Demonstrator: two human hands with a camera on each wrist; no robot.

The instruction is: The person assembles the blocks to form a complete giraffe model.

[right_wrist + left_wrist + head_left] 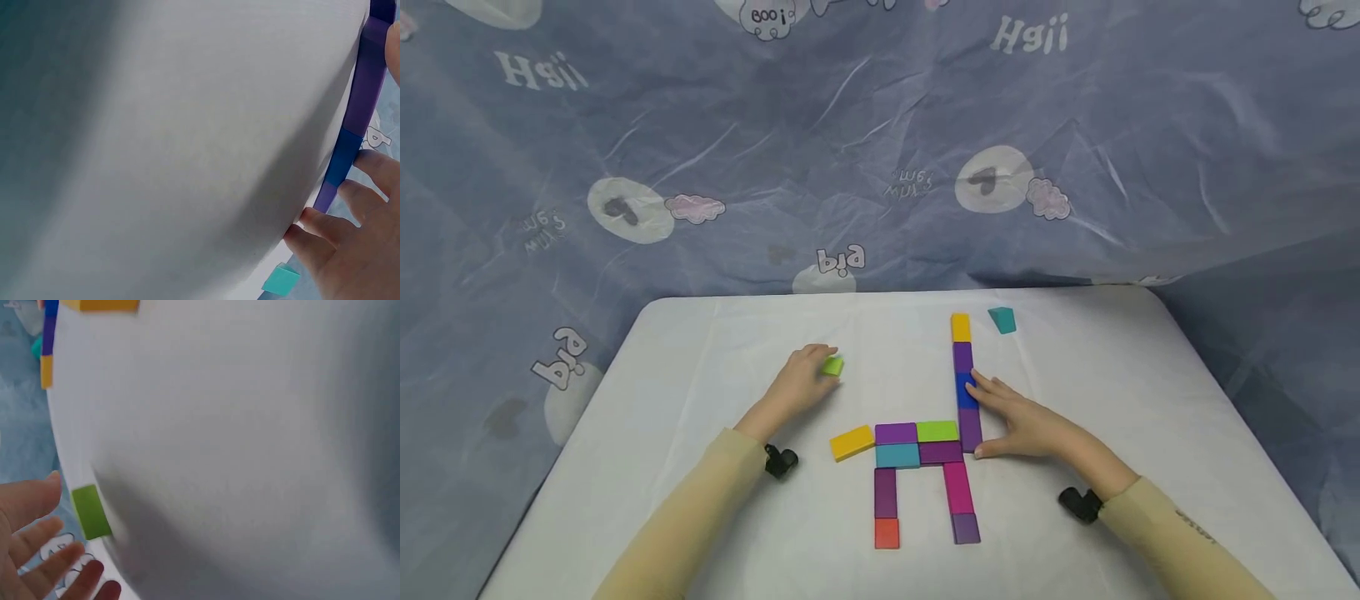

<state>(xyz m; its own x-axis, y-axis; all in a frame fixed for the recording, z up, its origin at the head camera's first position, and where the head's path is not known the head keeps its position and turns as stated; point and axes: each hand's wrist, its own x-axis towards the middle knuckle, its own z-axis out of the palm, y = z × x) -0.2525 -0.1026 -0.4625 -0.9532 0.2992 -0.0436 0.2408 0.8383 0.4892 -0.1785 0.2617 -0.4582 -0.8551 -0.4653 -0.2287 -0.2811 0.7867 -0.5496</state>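
My left hand [797,380] reaches around a small lime green block [832,366], thumb and fingers spread on either side of it. In the left wrist view that green block [91,511] sits just beyond the fingertips. My right hand [1028,423] lies along the right side of a straight column of blocks, fingertips at the blue block [964,390] and thumb by the lower purple block [970,432]. A second purple block [962,357] and a yellow block [960,327] top the column. The right wrist view shows the fingers beside the blue block [344,156].
Left of the column's foot lie a lime block [937,431], a teal block [897,456] and purple ones, with two leg-like rows below, one ending in an orange block [887,533]. A tilted yellow block [852,443] touches their left side. A teal wedge [1003,320] lies far right.
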